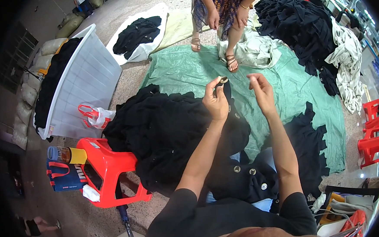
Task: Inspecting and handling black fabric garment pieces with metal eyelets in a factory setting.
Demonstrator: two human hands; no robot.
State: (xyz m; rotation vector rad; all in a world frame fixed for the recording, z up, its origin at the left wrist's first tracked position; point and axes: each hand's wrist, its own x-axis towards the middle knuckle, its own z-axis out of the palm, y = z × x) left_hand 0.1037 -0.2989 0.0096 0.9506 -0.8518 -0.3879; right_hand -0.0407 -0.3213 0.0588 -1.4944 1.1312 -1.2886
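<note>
My left hand (216,101) is raised in front of me, thumb and fingers pinched on the edge of a black garment (228,92). A round brownish button (224,79) shows at its fingertips. More of the black cloth lies across my lap, with several large round buttons (252,172) on it. To the right, apart from the cloth, my right hand (262,94) is held up with its fingertips drawn together. Whatever it may pinch is too small to make out.
Dark garments form a heap (164,128) on my left, beside a red stool (114,166) bearing a bottle (68,154). A white bin (80,77) stands beyond. Another person (226,7) faces me across a green sheet (186,66). More black clothes (297,29) are piled far right.
</note>
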